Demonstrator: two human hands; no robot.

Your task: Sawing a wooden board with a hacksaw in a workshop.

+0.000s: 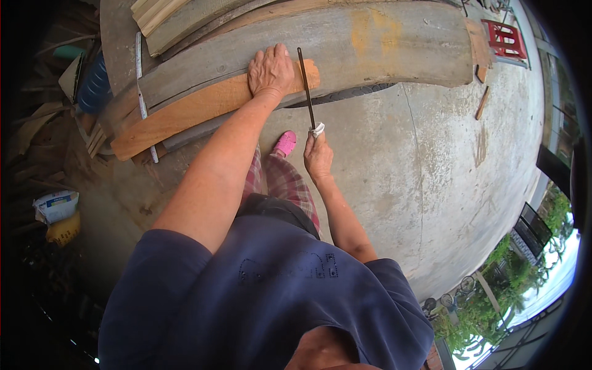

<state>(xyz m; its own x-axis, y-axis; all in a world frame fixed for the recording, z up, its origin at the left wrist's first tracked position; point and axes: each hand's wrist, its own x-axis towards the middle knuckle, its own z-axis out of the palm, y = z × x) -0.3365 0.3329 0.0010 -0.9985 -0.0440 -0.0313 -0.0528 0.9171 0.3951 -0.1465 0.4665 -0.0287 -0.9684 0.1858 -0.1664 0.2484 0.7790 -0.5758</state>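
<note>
An orange-brown wooden board [185, 114] with a curved edge lies aslant over grey planks. My left hand [270, 71] bears down on it near its right end, fingers curled over the wood. In my right hand [318, 155] is a long, narrow dark metal strip [306, 86], held at its near end, where a white wrapping [317, 129] shows. The strip points away from me and crosses the board's right end, just right of my left hand. Whether it is a file or a saw blade I cannot tell.
A wide grey plank [407, 46] with yellow stains stretches behind the board. A white strip [140, 92] crosses the planks at left. A red plastic stool [505, 40] stands far right on the concrete floor [382, 179]. A blue ribbed container [94, 86] and scrap wood are at left.
</note>
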